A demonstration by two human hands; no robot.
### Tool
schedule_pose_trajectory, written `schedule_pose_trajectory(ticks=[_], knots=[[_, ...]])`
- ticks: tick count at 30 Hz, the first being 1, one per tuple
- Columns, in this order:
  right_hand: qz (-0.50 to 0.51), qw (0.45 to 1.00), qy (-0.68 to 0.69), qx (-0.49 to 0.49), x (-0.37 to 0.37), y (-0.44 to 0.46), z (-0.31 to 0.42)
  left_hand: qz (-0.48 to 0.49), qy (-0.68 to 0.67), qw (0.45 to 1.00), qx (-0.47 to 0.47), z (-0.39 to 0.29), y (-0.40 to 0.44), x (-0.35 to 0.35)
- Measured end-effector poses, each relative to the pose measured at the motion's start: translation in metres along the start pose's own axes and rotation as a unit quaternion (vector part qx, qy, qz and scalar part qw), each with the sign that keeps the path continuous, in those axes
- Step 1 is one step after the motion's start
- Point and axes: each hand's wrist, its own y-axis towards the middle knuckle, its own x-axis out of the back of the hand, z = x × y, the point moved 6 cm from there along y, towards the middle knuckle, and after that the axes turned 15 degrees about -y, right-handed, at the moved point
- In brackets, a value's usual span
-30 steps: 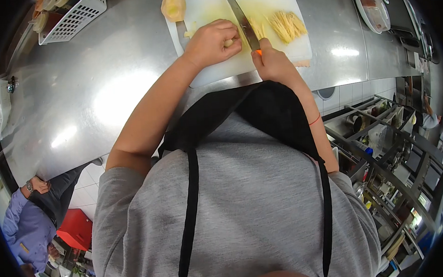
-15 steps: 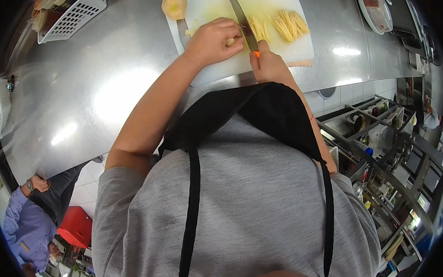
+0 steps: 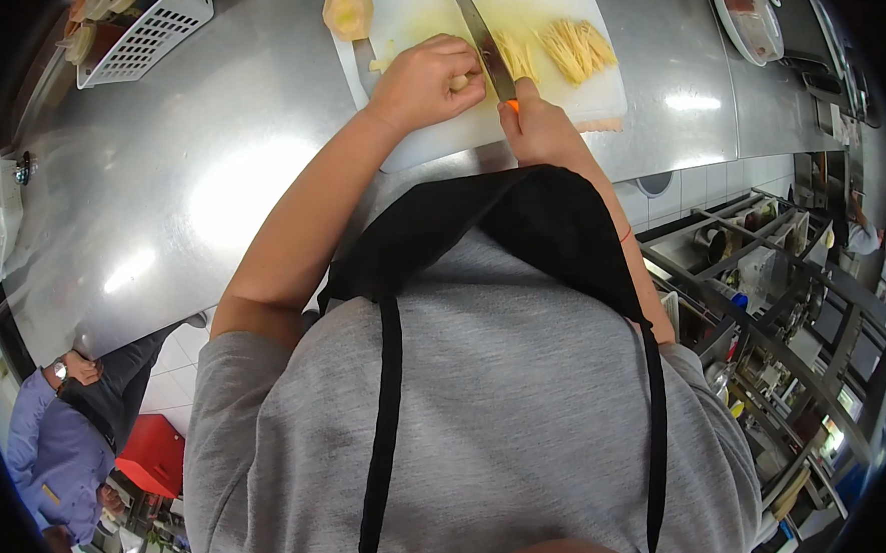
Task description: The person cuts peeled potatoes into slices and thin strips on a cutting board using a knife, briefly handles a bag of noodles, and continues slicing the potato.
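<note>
On the white cutting board (image 3: 426, 149), my left hand (image 3: 428, 82) has its fingers curled around a pale yellow potato piece (image 3: 460, 81), mostly hidden beneath them. My right hand (image 3: 540, 126) grips the orange handle of a long kitchen knife (image 3: 480, 34). The blade stands just right of my left fingertips, pointing away from me. Thin potato strips (image 3: 517, 57) lie against the blade's right side. Further right sits a heaped bundle of cut strips (image 3: 578, 51). A whole peeled potato (image 3: 348, 11) rests at the board's far left corner.
The board stands on a steel worktable (image 3: 284, 105). A white perforated basket (image 3: 155, 36) holds containers at the far left. At the right is a lidded plastic tub (image 3: 750, 20). Another person in a blue-violet shirt (image 3: 56, 447) is beside the table at lower left, near a red box (image 3: 152, 454).
Both my hands, the knife and the potato strips stay in almost the same place. The other person's wrist at the left has turned slightly.
</note>
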Motion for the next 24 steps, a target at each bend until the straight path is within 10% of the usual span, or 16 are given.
schedule_pose_trajectory(ticks=[24], knots=[[-0.074,0.997,0.031,-0.013,0.008,-0.013,-0.051,0.010,0.053,0.996,-0.068,-0.014,0.006,0.001]])
